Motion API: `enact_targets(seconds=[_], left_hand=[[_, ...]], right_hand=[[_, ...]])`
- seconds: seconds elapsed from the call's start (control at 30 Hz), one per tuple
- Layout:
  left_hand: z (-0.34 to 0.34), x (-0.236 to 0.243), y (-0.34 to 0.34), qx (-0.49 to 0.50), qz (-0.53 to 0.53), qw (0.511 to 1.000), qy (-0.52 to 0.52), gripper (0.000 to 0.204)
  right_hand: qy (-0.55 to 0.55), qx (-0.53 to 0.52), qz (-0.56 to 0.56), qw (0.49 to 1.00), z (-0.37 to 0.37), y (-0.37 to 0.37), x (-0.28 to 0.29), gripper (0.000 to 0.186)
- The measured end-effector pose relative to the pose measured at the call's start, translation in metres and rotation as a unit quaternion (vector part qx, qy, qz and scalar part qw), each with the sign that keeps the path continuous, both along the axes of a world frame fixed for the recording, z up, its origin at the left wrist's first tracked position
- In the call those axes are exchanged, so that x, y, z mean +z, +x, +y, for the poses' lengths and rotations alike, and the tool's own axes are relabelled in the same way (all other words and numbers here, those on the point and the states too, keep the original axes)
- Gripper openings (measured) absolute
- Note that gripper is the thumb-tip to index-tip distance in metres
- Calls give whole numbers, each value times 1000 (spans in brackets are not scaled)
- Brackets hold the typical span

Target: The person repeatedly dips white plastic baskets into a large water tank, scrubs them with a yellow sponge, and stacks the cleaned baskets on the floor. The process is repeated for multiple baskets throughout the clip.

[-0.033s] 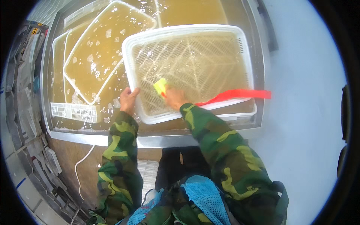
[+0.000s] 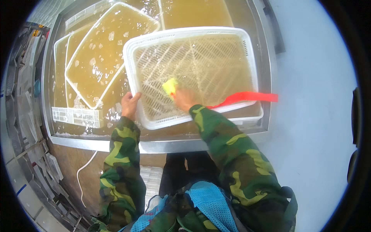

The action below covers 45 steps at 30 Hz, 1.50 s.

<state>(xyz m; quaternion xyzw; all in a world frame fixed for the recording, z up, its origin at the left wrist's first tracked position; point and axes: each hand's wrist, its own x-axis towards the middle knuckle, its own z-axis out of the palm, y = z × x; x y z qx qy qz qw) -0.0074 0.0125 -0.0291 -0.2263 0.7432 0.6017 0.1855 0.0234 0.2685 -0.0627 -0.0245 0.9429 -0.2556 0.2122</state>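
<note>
A white plastic basket point(image 2: 188, 29) with a slotted bottom lies tilted in the murky water, its inside partly under water. My left hand point(image 2: 130, 105) is closed at its left rim, thumb on the edge. Inside the basket, my right hand point(image 2: 184, 99) presses a small bright yellow block point(image 2: 169, 87) against the slotted bottom; it looks like a sponge or brush head, but blur hides its kind. A bit of red shows by those fingers. A red strip point(image 2: 243, 96) lies across the basket's near right rim, beyond my right wrist, and sticks out over the sink's edge.
The metal sink point(image 2: 174, 146) holds brownish, foamy water. More white baskets point(image 2: 79, 116) lie in it at the left, one tilted frame point(image 2: 85, 101) among them. Stacked white baskets point(image 2: 152, 178) stand on the floor by my legs. A white hose point(image 2: 82, 170) runs down at the left.
The basket has shifted slightly left and down with my left hand. My right hand and the yellow block have slid a little to the right across the basket's bottom.
</note>
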Motion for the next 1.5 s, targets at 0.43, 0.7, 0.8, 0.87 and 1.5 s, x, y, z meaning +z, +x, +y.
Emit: enact_targets(seconds=[0.43, 0.7, 0.8, 0.87, 1.5], left_hand=[[-10, 118, -15, 0, 86, 996, -21, 27], [-64, 73, 6, 47, 96, 983, -148, 32], [-54, 88, 4, 53, 61, 981, -176, 32], [-46, 99, 4, 60, 45, 985, -152, 34], [-76, 132, 345, 256, 113, 898, -339, 31]], right_hand=[[54, -411, -16, 910, 363, 84, 14, 40], [248, -352, -91, 898, 370, 107, 64, 53], [236, -284, 51, 928, 359, 91, 104, 60], [153, -242, 144, 947, 351, 71, 103, 64], [-121, -206, 72, 968, 277, -77, 59, 38]])
